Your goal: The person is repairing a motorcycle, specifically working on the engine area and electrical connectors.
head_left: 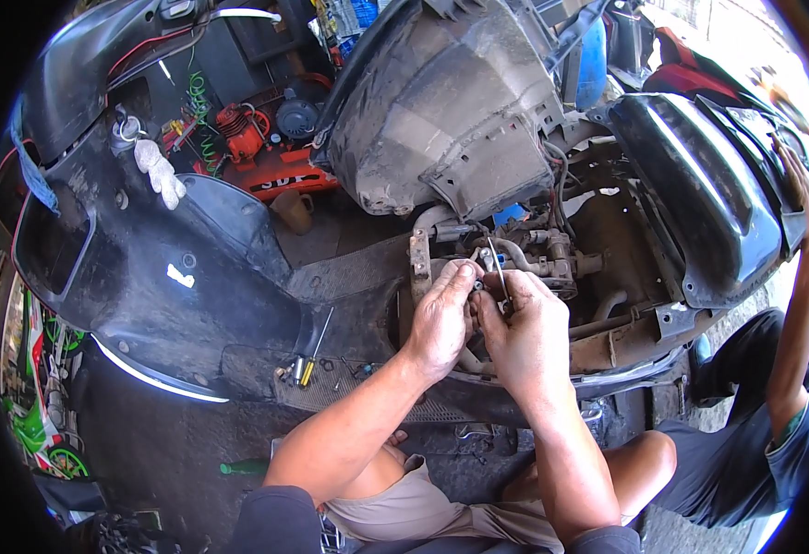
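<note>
Working with both hands inside an opened scooter's frame.
Head view: the left hand (440, 319) pinches a small metal part (477, 285) at the exposed mechanism (552, 258); the right hand (526, 334) grips a thin metal tool (498, 268) just beside it. A screwdriver (312, 355) lies on the footboard (368, 388).

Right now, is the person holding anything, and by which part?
The right hand holds a thin metal tool by its lower end. The left hand pinches something small at its fingertips; what it is cannot be told.
</note>
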Motion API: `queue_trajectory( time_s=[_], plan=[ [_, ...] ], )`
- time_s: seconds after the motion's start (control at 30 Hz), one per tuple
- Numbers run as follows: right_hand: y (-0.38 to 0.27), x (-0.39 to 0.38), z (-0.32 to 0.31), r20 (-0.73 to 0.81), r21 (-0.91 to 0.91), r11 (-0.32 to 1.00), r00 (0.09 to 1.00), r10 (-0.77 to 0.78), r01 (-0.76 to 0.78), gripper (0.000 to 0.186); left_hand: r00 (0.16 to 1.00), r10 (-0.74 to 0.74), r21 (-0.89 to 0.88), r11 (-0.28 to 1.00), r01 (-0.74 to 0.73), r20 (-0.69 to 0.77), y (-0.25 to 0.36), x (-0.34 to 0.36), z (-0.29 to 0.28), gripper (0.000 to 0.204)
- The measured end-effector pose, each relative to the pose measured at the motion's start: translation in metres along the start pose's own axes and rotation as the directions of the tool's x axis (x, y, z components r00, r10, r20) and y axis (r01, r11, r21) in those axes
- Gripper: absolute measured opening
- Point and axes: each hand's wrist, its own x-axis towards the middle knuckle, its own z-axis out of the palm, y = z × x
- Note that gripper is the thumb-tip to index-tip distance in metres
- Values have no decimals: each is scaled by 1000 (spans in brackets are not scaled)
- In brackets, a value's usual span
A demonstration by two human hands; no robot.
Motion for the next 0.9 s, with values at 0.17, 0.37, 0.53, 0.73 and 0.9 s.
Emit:
queue_trajectory(
  time_s=[0.17, 0.37, 0.53, 0.73, 0.9],
  plan=[
    [1, 0, 2, 20, -12, 999, 999, 36, -36, 12, 1000, -1, -22, 1000, 1, 16, -3, 1, -8, 19],
    [5, 2, 4, -30, 15, 999, 998, -51, 51, 10, 998, 55, 58, 997, -53, -19, -8, 4, -10, 19],
    [9, 7, -3, 67, 86, 995, 997, 36, -41, 9, 998, 38, 55, 998, -40, 43, -3, 3, -8, 18],
    [2, 3, -12, 3, 210, 970, 992, 127, -125, 9, 996, -5, -208, 978, 23, 88, -1, 8, -15, 23],
    [-17, -21, -38, 144, 206, 942, 961, 237, -263, 10, 977, -19, -219, 973, 66, 211, 5, 13, -20, 24]
  ],
)
